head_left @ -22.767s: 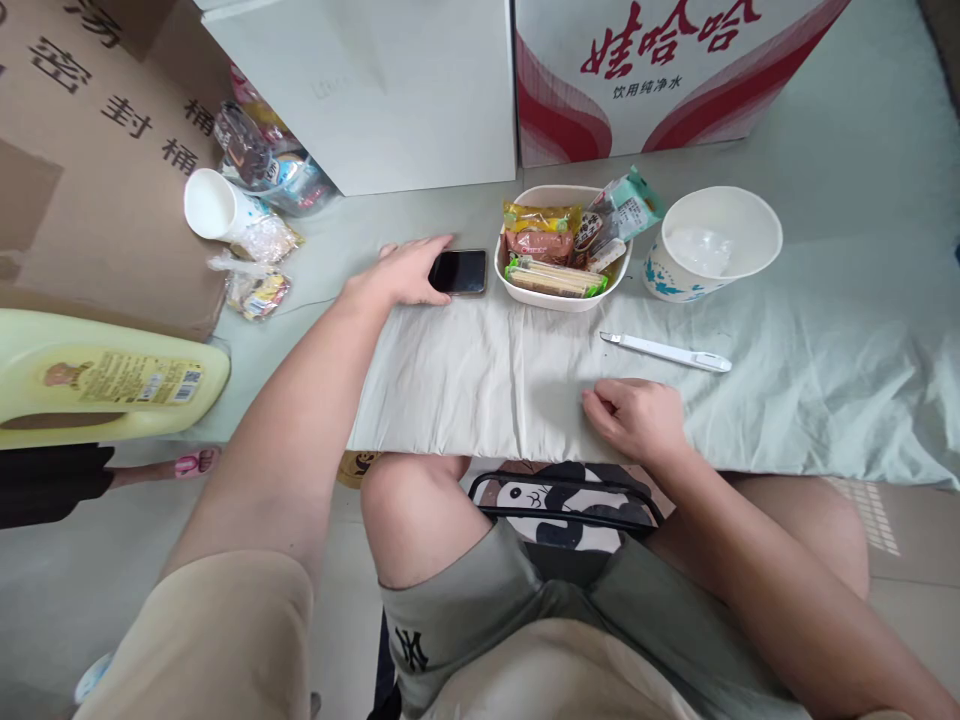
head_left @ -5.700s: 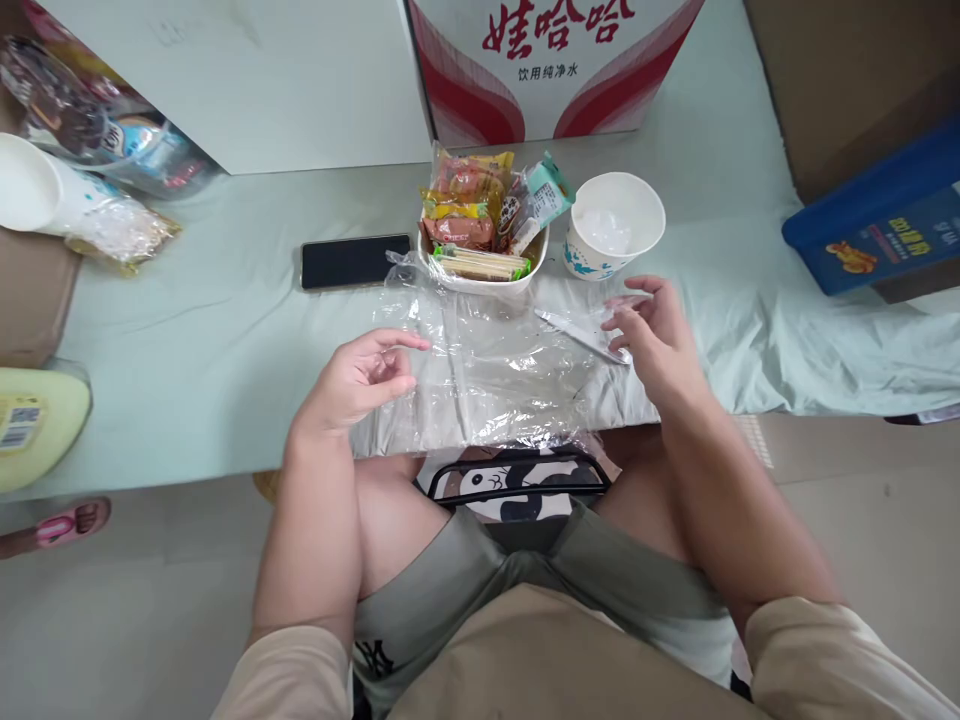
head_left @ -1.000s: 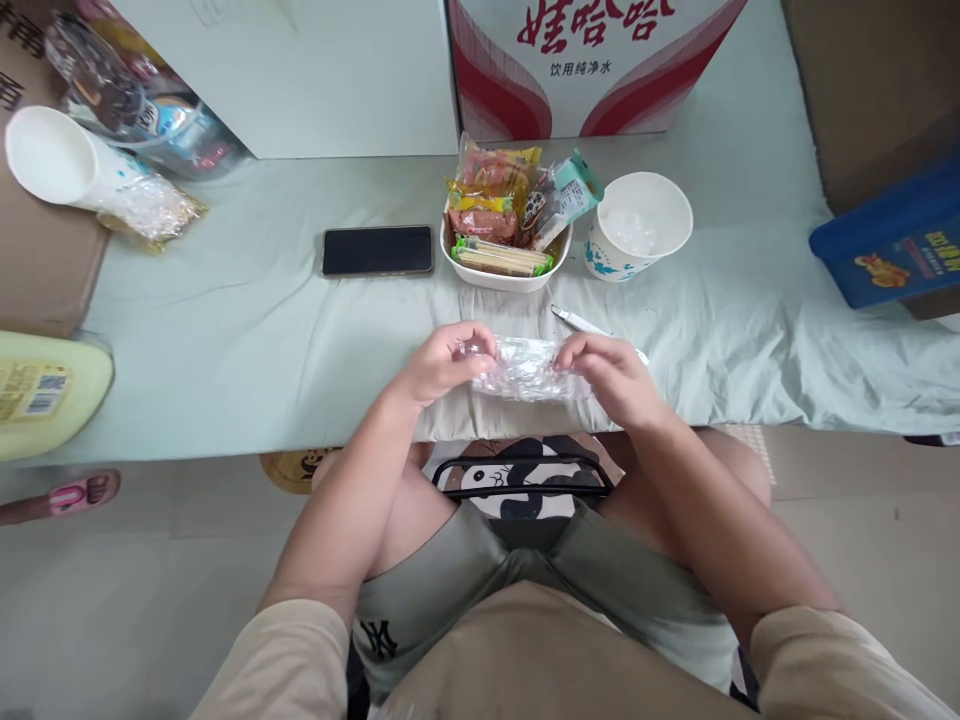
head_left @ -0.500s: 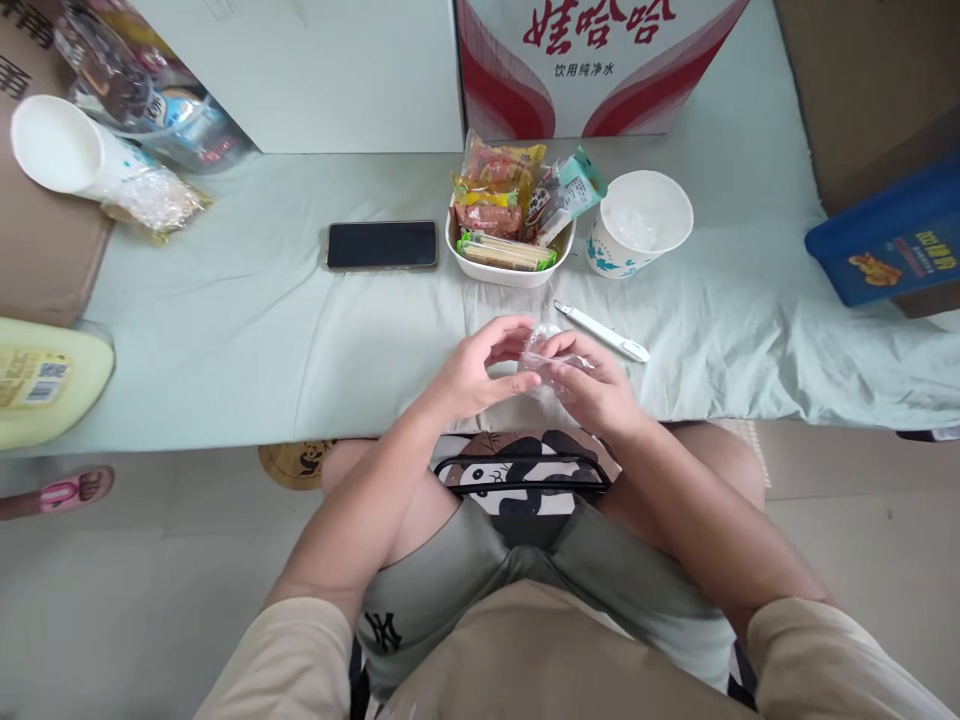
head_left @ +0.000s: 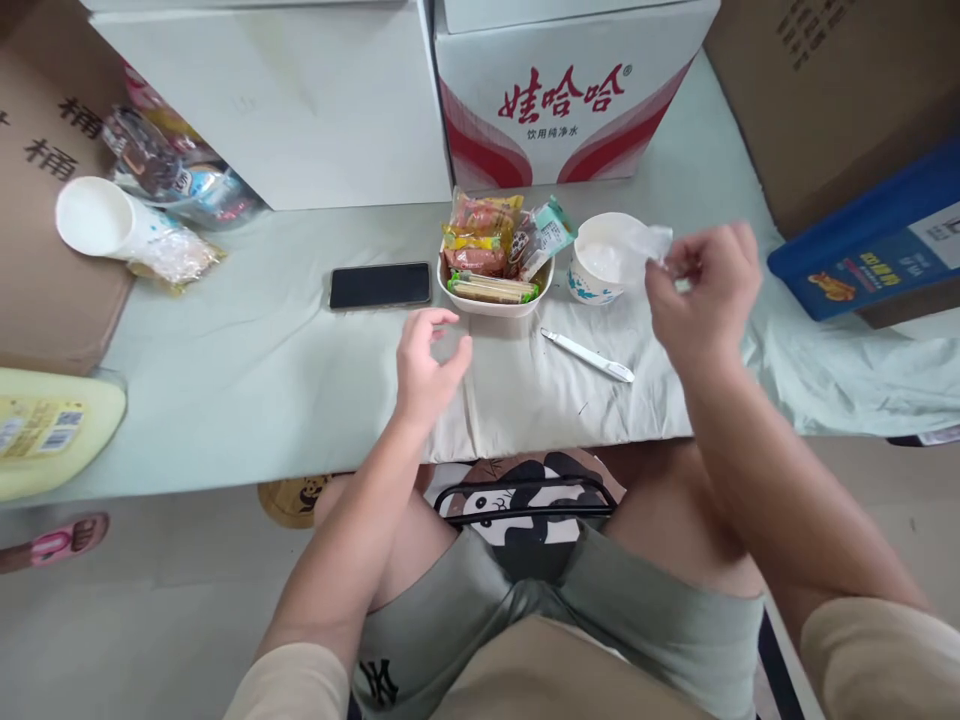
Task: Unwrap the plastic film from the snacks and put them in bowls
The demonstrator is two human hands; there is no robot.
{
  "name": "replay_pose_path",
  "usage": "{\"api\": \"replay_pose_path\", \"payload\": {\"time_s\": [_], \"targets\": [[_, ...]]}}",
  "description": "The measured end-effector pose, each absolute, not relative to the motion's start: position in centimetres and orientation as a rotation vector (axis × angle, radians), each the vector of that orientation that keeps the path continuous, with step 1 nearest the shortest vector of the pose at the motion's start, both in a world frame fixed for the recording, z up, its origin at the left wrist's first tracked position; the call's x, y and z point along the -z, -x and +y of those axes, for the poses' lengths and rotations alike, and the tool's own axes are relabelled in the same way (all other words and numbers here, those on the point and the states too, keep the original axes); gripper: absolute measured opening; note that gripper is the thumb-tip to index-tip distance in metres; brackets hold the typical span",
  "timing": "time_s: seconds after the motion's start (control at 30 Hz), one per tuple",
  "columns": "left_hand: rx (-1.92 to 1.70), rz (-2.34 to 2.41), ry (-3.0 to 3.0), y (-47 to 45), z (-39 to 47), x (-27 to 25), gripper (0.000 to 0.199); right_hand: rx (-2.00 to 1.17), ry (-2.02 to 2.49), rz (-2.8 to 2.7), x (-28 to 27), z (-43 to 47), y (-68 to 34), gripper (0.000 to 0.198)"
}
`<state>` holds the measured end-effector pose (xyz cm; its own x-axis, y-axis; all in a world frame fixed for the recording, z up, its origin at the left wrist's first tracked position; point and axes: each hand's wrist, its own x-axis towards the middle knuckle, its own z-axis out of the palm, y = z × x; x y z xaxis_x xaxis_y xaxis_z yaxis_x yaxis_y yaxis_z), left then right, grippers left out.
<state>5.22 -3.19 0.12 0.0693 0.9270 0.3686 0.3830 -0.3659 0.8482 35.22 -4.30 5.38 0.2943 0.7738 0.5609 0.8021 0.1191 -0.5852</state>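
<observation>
My right hand pinches a clear plastic wrapper, which trails left over the rim of a white paper bowl with blue leaf prints. More clear plastic lies inside that bowl. My left hand hovers over the cloth with fingers curled apart, holding nothing. Just beyond it is a white dish full of wrapped snacks. A white utility knife lies on the cloth between my hands, touched by neither.
A black phone lies left of the dish. White cartons stand along the back. At the left are a paper cup on its side and a pale yellow bottle; a blue package is at the right.
My hands have parted. The right one carried the plastic wrapper right and away from me to the bowl, while the left moved a little left. The camera view has tilted up.
</observation>
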Motion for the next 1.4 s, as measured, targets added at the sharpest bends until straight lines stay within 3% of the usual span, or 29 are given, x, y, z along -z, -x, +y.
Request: {"api": "replay_pose_path", "payload": {"time_s": [0.07,0.23,0.37,0.43,0.73,0.9,1.0,1.13,1.3,1.4], "targets": [[-1.251,1.478,-1.916,-5.0,-1.8,-0.2,0.025,0.111,1.709,-1.658,-5.7,-1.1,-37.2,0.003],[-1.038,1.612,-2.052,-6.0,0.4,-0.4,0.038,-0.258,1.784,-2.375,-5.3,2.0,-38.4,0.032],[-0.956,1.599,-2.077,-6.7,1.8,-0.2,0.023,-0.134,1.716,-2.534,-5.1,0.7,-39.4,0.031],[-0.986,1.594,-2.072,-7.2,2.6,-0.1,0.012,-0.004,1.736,-2.495,-4.9,-0.5,-40.7,0.027],[-0.885,1.454,-2.223,-17.0,5.2,-0.9,0.029,0.275,1.794,-2.330,-4.2,-10.0,-49.9,0.026],[-0.658,1.224,-2.390,-26.0,6.9,-1.2,0.024,0.253,1.696,-2.318,-3.4,-13.1,-52.3,0.022],[-0.550,1.072,-2.418,-31.2,8.5,-1.0,0.028,0.202,1.635,-2.338,-2.8,-11.6,-52.2,0.022],[-0.569,0.670,-2.407,-36.3,11.4,-0.6,0.020,0.057,1.620,-2.323,-2.7,-8.5,-50.6,0.023],[-0.857,0.842,-2.192,-32.9,13.7,0.0,0.015,0.095,1.606,-2.023,-5.9,-6.0,-49.7,0.022],[-0.790,1.015,-2.218,-26.4,13.2,1.0,0.018,-0.154,1.942,-1.595,-8.5,-2.2,-51.0,0.016]]}}
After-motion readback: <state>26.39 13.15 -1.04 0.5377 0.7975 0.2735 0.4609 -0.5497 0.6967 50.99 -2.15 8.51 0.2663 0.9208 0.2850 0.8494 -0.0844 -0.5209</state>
